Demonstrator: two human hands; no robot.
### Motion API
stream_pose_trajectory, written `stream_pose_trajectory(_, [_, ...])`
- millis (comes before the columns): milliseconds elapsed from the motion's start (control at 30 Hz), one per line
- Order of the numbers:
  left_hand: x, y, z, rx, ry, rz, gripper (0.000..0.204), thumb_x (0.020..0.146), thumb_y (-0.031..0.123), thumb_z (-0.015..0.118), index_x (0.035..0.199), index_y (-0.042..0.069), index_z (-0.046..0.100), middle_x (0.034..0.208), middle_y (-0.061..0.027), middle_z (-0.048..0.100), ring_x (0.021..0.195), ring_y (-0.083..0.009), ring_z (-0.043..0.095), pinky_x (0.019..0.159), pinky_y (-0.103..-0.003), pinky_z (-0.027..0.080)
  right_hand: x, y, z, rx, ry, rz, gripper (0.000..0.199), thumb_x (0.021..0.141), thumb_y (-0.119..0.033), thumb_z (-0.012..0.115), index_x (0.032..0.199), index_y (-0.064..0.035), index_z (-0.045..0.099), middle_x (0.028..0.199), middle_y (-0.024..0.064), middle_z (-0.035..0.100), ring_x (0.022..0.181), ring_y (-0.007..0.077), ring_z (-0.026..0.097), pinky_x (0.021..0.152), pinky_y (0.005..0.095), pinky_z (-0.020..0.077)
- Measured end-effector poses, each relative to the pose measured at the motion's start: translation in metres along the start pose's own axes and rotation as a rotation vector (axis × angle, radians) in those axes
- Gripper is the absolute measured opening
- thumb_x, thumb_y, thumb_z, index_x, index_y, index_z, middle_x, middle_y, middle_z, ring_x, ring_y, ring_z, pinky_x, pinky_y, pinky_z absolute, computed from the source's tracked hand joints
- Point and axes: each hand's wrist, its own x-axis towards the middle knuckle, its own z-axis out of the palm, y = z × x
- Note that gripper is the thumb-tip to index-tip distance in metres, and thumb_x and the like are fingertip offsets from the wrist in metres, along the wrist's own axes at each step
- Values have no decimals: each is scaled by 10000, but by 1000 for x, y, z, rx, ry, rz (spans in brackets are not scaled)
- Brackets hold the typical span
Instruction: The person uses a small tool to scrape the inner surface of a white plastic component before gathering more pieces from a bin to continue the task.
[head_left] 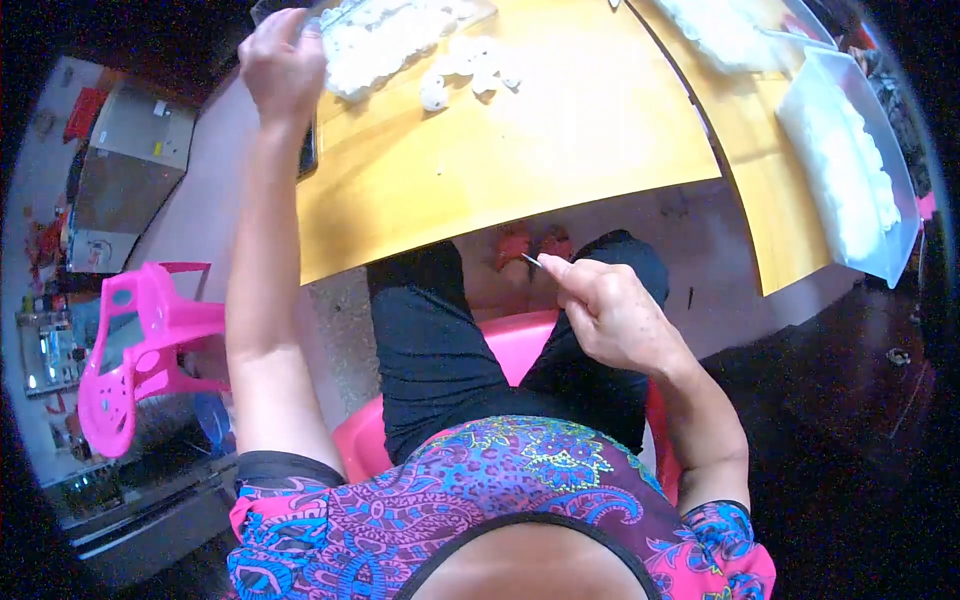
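Note:
My left hand point(285, 65) is stretched out to the table's far left corner, beside a clear tray point(480, 12) heaped with small white pieces point(375, 50). Its fingers are bent and pressed together over a dark area; their tips and anything in them are hidden. Above my lap, just off the table's near edge, my right hand point(612, 312) is closed around a thin metal tool point(532, 261), whose narrow end points up and left. What kind of tool it is cannot be made out. Several loose white pieces point(470, 70) lie on the yellow wooden table point(560, 150).
On the right side stand clear plastic bins point(855, 180) filled with white pieces. A dark gap point(712, 135) splits the tabletop. To the left are a pink plastic chair point(150, 340) and a cardboard box point(130, 165). I sit on a pink seat point(520, 345).

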Motion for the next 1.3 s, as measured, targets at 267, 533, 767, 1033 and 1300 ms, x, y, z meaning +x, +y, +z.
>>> stream_pose_trajectory(267, [-91, 79, 36, -156, -356, 18, 207, 702, 138, 691, 901, 87, 667, 851, -110, 627, 821, -315, 573, 761, -402, 446, 2, 1, 3, -10, -8, -16, 405, 762, 53, 495, 1165, 42, 532, 788, 217, 575, 726, 365, 585, 656, 405, 478])
stream_pose_trajectory(533, [-100, 120, 1, -904, -517, -915, 194, 761, 119, 731, 901, 7, 656, 796, -36, 653, 716, -123, 588, 666, -255, 461, -3, 0, 5, 84, 136, -74, 378, 783, 51, 507, 1157, 36, 554, 736, 186, 563, 655, 293, 585, 625, 337, 474])
stream_pose_trajectory(767, [-130, 228, -101, -1732, -593, -1306, 157, 803, 52, 693, 912, -39, 626, 848, -81, 663, 763, -129, 622, 722, -253, 507, -1, -1, 8, 253, 423, -27, 375, 793, -78, 634, 1143, 38, 563, 794, 176, 625, 706, 267, 640, 635, 332, 503])
stream_pose_trajectory(1033, [-148, 248, -120, -1743, -529, -1345, 226, 872, 95, 619, 1050, -41, 591, 930, -108, 655, 757, -141, 623, 702, -269, 534, -7, 1, 9, 356, 343, 81, 376, 840, -18, 579, 1214, 14, 553, 827, 37, 611, 673, 58, 564, 598, 205, 476])
stream_pose_trajectory(1300, [-150, 252, -128, -1783, -541, -1183, 366, 864, 108, 624, 1179, -48, 522, 1079, -154, 614, 887, -215, 621, 740, -311, 538, -6, -5, 13, 763, 331, 225, 339, 836, -61, 572, 1153, 59, 570, 789, 78, 667, 607, 114, 626, 556, 263, 538])
